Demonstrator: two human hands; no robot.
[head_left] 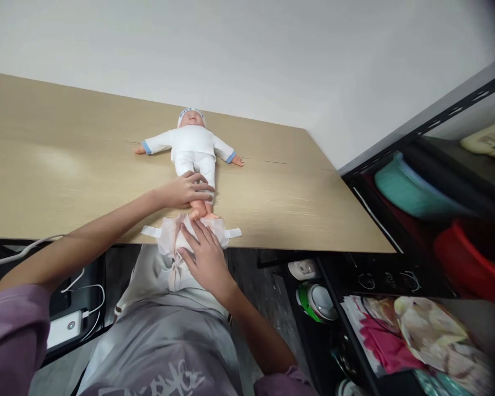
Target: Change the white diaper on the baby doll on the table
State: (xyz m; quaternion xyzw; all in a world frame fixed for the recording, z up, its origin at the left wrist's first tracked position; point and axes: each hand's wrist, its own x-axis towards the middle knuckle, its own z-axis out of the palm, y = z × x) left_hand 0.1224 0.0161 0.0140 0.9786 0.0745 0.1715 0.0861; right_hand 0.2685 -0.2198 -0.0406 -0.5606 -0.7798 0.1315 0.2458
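A baby doll (193, 140) in a white outfit with blue cuffs and a printed cap lies face up on the wooden table, arms spread. My left hand (183, 191) reaches across its lower legs, fingers curved over them; the thumb is hard to make out. Just below the doll's feet, a white diaper (171, 236) is spread at the table's front edge and hangs over it towards my lap. Its two side tabs stick out left and right. My right hand (207, 261) lies flat on the diaper, fingers spread, with the fingertips close to the doll's feet.
The table (292, 192) meets a white wall behind. On the right, a black shelf holds a teal basin (416, 190), a red basin (470, 258) and bundled cloths (431, 324). A white power bank (65, 328) with cables sits low on the left.
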